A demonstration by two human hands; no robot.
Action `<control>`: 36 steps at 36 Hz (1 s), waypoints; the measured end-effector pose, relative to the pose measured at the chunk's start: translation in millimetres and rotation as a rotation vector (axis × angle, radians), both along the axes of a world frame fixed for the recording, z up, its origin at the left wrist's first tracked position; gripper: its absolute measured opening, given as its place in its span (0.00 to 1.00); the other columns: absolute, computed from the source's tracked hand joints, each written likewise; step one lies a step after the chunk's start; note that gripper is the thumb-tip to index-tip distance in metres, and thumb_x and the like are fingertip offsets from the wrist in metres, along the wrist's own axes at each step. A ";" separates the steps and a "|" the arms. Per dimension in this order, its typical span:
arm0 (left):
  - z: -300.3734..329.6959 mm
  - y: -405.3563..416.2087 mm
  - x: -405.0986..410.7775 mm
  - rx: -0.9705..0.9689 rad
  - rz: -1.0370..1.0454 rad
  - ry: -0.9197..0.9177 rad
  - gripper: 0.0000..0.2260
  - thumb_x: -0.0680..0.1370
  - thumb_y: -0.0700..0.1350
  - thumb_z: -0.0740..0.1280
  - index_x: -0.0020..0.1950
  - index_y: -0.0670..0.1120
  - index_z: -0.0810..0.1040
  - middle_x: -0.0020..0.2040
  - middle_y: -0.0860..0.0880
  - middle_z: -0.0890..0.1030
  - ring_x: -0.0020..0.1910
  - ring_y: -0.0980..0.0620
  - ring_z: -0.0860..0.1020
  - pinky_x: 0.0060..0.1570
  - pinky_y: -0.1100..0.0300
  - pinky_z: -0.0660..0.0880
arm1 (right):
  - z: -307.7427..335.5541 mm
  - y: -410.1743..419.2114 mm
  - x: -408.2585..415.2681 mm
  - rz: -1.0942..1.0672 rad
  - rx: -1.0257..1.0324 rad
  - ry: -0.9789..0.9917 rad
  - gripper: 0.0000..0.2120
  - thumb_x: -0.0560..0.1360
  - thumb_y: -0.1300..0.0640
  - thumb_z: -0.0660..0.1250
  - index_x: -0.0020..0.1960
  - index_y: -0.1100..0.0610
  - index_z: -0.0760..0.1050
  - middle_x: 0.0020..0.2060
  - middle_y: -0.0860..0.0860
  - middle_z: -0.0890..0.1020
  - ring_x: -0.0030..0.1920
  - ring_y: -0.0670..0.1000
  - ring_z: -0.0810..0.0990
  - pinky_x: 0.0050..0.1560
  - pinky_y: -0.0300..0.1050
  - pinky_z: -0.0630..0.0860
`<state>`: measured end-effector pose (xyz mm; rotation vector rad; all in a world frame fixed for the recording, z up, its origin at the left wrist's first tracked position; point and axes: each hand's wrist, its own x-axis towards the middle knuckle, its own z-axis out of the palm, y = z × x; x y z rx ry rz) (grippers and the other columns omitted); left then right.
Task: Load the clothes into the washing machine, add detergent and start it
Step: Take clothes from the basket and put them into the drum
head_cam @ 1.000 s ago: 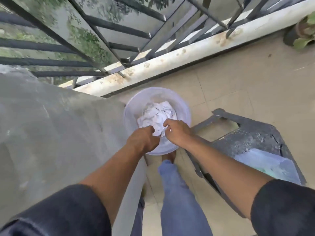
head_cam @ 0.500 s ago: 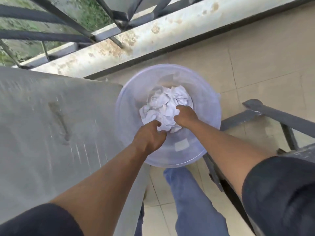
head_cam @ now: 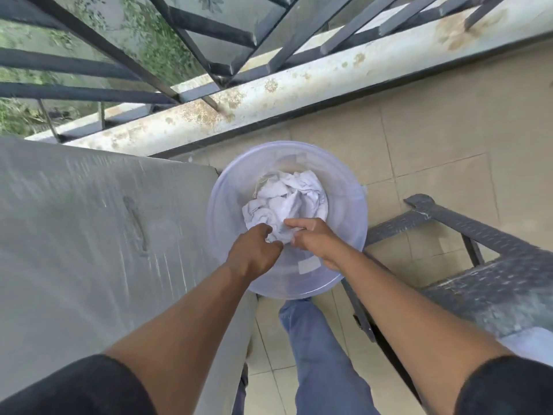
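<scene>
Hands are closing in again on the crumpled white cloth bundle [head_cam: 284, 205] lying in the translucent round plastic basin [head_cam: 344, 250] on the tiled floor: my left hand [head_cam: 254, 253] and right hand [head_cam: 311, 238], set apart half a second ago, are now pinching its near edge together. I am judging the lift toward the grey covered washing machine [head_cam: 89, 235] as just starting; the wad is pointing nowhere, showing no clear long axis.

Black short sleeves [head_cam: 89, 384], bare forearms, faded blue trousers [head_cam: 317, 354], probably jeans, blurred at the edges
</scene>
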<state>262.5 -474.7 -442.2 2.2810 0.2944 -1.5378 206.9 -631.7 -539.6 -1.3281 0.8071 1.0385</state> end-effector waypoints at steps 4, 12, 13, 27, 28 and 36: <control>12.7 5.7 -1.7 -0.004 0.023 -0.014 0.24 0.84 0.50 0.65 0.80 0.48 0.70 0.78 0.48 0.74 0.76 0.45 0.72 0.72 0.55 0.68 | 11.8 8.0 -13.4 0.146 -0.127 -0.028 0.28 0.77 0.65 0.71 0.76 0.56 0.73 0.71 0.50 0.77 0.67 0.49 0.77 0.61 0.36 0.71; -20.9 14.2 -15.3 -0.036 0.067 -0.028 0.21 0.85 0.50 0.64 0.78 0.48 0.73 0.76 0.48 0.76 0.75 0.45 0.74 0.70 0.58 0.68 | -53.3 15.4 20.0 0.266 -0.589 -0.082 0.32 0.76 0.52 0.71 0.77 0.53 0.64 0.69 0.60 0.73 0.68 0.63 0.75 0.63 0.53 0.75; -26.5 13.7 -16.0 -0.040 0.075 -0.031 0.21 0.85 0.49 0.64 0.78 0.48 0.73 0.76 0.48 0.76 0.74 0.45 0.74 0.70 0.57 0.68 | -63.3 16.6 24.8 0.239 -0.613 -0.071 0.34 0.76 0.51 0.72 0.77 0.53 0.62 0.70 0.60 0.72 0.69 0.64 0.74 0.64 0.54 0.75; -6.2 13.3 -13.9 -0.015 0.033 -0.019 0.23 0.85 0.51 0.64 0.80 0.47 0.69 0.77 0.45 0.74 0.75 0.42 0.74 0.70 0.55 0.69 | 1.3 22.6 7.4 0.115 -0.614 -0.252 0.08 0.76 0.54 0.75 0.42 0.58 0.81 0.40 0.53 0.84 0.43 0.55 0.83 0.39 0.47 0.74; 4.9 13.4 -13.9 -0.006 0.015 -0.023 0.24 0.85 0.50 0.64 0.80 0.47 0.68 0.77 0.45 0.74 0.74 0.41 0.74 0.70 0.54 0.69 | 19.0 23.6 3.0 0.085 -0.591 -0.273 0.09 0.76 0.55 0.75 0.42 0.59 0.80 0.38 0.54 0.84 0.42 0.55 0.83 0.39 0.48 0.76; 112.2 21.2 -1.1 -0.020 -0.070 -0.140 0.34 0.82 0.46 0.68 0.84 0.46 0.57 0.79 0.41 0.70 0.75 0.36 0.72 0.69 0.49 0.70 | 165.1 40.7 -15.9 -0.068 -0.485 -0.423 0.12 0.75 0.58 0.75 0.36 0.53 0.76 0.31 0.47 0.79 0.34 0.47 0.75 0.36 0.46 0.71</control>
